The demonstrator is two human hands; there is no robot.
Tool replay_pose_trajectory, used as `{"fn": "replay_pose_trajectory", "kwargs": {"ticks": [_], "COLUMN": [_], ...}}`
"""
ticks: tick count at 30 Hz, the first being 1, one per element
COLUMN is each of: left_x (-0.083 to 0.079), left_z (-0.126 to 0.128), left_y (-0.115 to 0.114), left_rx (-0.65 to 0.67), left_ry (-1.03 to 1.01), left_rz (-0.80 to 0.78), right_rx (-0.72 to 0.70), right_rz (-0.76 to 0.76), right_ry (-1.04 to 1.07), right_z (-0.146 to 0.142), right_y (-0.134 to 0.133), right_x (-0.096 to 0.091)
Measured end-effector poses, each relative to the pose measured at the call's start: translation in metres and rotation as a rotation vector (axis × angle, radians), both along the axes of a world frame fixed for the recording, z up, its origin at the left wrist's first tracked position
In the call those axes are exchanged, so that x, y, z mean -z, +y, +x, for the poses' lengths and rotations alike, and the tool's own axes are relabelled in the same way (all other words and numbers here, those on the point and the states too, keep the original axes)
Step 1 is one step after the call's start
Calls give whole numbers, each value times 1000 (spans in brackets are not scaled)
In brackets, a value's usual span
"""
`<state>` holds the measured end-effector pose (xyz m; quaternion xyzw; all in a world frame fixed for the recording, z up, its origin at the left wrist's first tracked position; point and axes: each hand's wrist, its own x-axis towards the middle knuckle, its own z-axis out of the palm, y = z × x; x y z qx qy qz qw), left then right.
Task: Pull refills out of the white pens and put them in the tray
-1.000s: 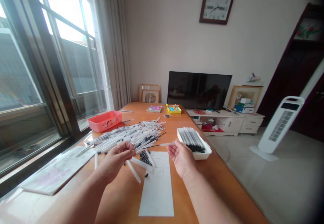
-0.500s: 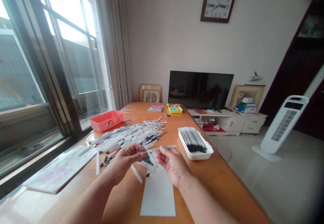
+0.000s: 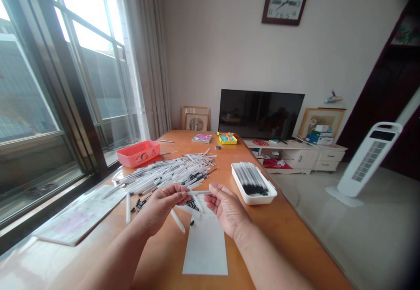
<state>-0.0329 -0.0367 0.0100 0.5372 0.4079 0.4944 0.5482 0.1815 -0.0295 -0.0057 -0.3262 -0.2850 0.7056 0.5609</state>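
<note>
- Left hand [image 3: 168,200]: thumb and forefinger pinch one end of a whitish pen barrel [image 3: 199,192]; the other fingers curl under.
- Right hand [image 3: 227,204]: thumb and forefinger grasp the barrel's other end; remaining fingers loosely bent, palm turned partly up.
- Barrel itself lies roughly level between the two hands, raised above the bench [image 3: 272,255], over the far part of a long white sheet [image 3: 207,253].
- Small pile of black caps [image 3: 190,204] just beyond and below the barrel, partly hidden by the left hand; one single cap [image 3: 192,223] nearer, on the sheet.
- Loose barrel [image 3: 178,221] slanting beside the sheet's left edge; another [image 3: 127,208] further left, near more scattered black pieces [image 3: 139,204].
- Behind the left hand, a broad heap of pens and pen parts [image 3: 173,172], lying mostly lengthwise across one another.
- To the right, near the right hand, a white box [image 3: 262,200] with pens [image 3: 247,175] laid side by side, black ends toward the person.
- Beyond the heap, left: red basket [image 3: 139,158]. Far end: booklet [image 3: 201,138] and yellow box [image 3: 227,140].
</note>
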Motion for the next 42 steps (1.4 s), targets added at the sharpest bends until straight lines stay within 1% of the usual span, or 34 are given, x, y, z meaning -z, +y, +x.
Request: {"fn": "replay_pose_trajectory", "kwargs": {"ticks": [2, 3, 6, 8, 10, 12, 14, 16, 19, 22, 25, 27, 29, 32, 35, 42], "left_x": [2, 2, 4, 4, 5, 5, 5, 3, 2, 5, 13, 18, 21, 21, 20, 21], "left_z": [-3, -4, -6, -6, -5, -4, -2, 1, 4, 5, 3, 1, 1, 1, 2, -4], "left_y": [2, 2, 3, 4, 4, 4, 4, 3, 2, 5, 8, 10, 9, 7, 3, 3], "left_rx": [-21, -30, -46, -53, -59, -58, -56, -73, -139, -209, -235, -216, -165, -92, -75, -102], "left_ry": [9, 14, 27, 35, 40, 44, 45, 39, 66, 240, 531, 715, 866, 1015, 1068, 1156], "left_rz": [9, 11, 14, 23, 39, 56, 60, 51, 40, 100, 216, 297, 368, 426, 438, 446], "right_rx": [59, 80, 98, 70, 8, -63, -113, -132, -93, -11, 51, 83, 109, 119, 116, 104], "right_rz": [55, 114, 405, 571, 660, 698, 700, 679, 620, 547, 501, 494, 491, 485, 480, 473], "right_ry": [-135, -251, -678, -890, -990, -1009, -997, -978, -945, -940, -917, -902, -896, -888, -882, -880], "right_z": [7, 10, 17, 18, 17, 15, 14, 13, 14, 16, 18, 19, 19, 19, 19, 20], "right_y": [3, 4, 4, 3, 0, -3, -5, -4, 0, 6, 11, 14, 15, 16, 15, 15], "right_x": [-1, -2, -2, 0, 1, 3, 4, 6, 8, 10, 13, 14, 16, 17, 17, 18]}}
